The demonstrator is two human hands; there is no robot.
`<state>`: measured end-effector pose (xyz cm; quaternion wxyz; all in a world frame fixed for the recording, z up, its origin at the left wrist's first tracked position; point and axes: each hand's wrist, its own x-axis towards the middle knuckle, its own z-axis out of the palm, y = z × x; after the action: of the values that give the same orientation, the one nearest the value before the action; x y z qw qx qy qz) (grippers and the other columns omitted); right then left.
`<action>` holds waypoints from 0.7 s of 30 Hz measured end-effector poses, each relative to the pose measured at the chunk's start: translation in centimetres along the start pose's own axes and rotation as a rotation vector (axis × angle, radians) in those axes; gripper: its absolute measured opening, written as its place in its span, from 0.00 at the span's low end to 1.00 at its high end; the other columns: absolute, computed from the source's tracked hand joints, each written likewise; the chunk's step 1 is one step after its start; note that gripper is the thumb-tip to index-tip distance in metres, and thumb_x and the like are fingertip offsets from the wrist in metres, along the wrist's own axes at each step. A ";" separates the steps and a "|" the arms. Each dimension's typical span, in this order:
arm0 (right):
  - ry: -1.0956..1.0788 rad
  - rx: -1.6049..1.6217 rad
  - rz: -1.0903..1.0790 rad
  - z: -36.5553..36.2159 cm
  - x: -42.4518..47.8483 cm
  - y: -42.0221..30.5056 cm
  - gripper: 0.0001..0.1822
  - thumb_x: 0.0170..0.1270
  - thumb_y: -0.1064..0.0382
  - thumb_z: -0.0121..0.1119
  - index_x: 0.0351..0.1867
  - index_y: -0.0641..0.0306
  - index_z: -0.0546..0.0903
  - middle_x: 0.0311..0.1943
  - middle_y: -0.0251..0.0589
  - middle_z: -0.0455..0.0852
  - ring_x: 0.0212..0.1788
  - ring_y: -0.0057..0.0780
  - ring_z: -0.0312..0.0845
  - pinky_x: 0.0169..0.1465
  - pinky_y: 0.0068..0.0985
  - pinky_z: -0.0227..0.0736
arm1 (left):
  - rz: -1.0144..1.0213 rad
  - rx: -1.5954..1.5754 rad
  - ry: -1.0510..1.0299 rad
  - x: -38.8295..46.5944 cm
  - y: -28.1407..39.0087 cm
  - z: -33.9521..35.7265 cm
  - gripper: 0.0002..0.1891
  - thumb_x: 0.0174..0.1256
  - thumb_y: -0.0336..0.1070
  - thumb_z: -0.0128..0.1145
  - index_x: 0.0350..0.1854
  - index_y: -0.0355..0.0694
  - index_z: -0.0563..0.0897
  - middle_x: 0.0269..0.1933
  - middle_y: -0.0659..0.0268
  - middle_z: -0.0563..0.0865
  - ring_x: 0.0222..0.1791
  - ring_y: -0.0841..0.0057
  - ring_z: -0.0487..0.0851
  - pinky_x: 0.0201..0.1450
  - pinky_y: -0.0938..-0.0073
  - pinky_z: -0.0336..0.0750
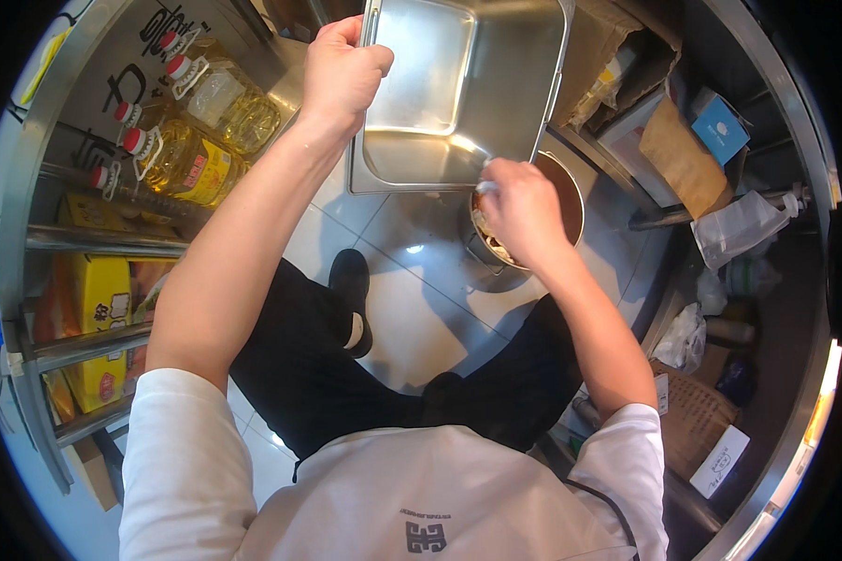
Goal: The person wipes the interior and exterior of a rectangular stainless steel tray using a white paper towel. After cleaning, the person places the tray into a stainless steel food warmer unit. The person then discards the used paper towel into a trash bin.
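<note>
My left hand (344,73) grips the left rim of a deep rectangular stainless-steel food pan (421,77). The pan is tilted, its shiny inside turned towards me. At the pan's lower right corner my right hand (522,207) has its fingers closed around a small white item (487,186), perhaps a crumpled cloth or tissue; most of it is hidden by the fingers. Below that hand a round metal pot (567,193) stands on the floor. Pale and brown food pieces (497,247) show inside it, partly covered by my hand.
Large cooking-oil bottles (190,161) and yellow boxes (98,329) fill a metal rack at left. The right shelving holds an open cardboard box (596,56), a blue box (721,130) and plastic bags (680,336). My shoe (349,294) rests on the tiled floor (421,301).
</note>
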<state>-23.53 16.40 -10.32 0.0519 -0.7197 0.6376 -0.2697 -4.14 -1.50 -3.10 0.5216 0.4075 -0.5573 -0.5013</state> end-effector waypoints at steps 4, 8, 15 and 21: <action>0.048 0.194 -0.069 2.5 0.8 -4.4 0.07 0.59 0.76 0.58 0.38 0.68 0.83 0.36 0.52 0.86 0.43 0.54 0.86 0.49 0.44 0.82 | 0.070 0.033 -0.018 -0.4 0.4 0.8 0.18 0.47 0.18 0.58 0.43 0.31 0.89 0.43 0.69 0.83 0.34 0.84 0.78 0.36 0.79 0.73; 0.185 0.485 -0.153 3.7 3.9 -9.6 0.10 0.52 0.77 0.57 0.37 0.65 0.78 0.33 0.50 0.82 0.41 0.54 0.83 0.45 0.44 0.81 | -0.004 -0.011 -0.019 0.6 -0.7 0.1 0.16 0.48 0.17 0.57 0.41 0.32 0.87 0.29 0.73 0.82 0.28 0.85 0.76 0.32 0.81 0.71; 0.144 0.345 -0.178 1.5 2.3 -5.1 0.08 0.51 0.78 0.62 0.32 0.63 0.80 0.34 0.45 0.80 0.41 0.47 0.83 0.42 0.40 0.81 | -0.061 -0.079 -0.101 0.5 0.6 0.2 0.10 0.50 0.16 0.57 0.32 0.37 0.80 0.32 0.70 0.82 0.32 0.81 0.77 0.37 0.77 0.73; 0.220 0.480 -0.256 2.5 6.0 -9.8 0.06 0.54 0.76 0.62 0.31 0.64 0.82 0.35 0.42 0.80 0.37 0.46 0.83 0.41 0.37 0.81 | -0.197 -0.120 0.016 0.1 -0.4 -0.2 0.11 0.51 0.15 0.55 0.33 0.39 0.79 0.31 0.69 0.80 0.33 0.79 0.75 0.36 0.75 0.72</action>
<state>-13.43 11.80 -6.42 0.1168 -0.7280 0.4613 -0.4935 -3.93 -1.66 -3.47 0.4977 0.4324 -0.4794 -0.5792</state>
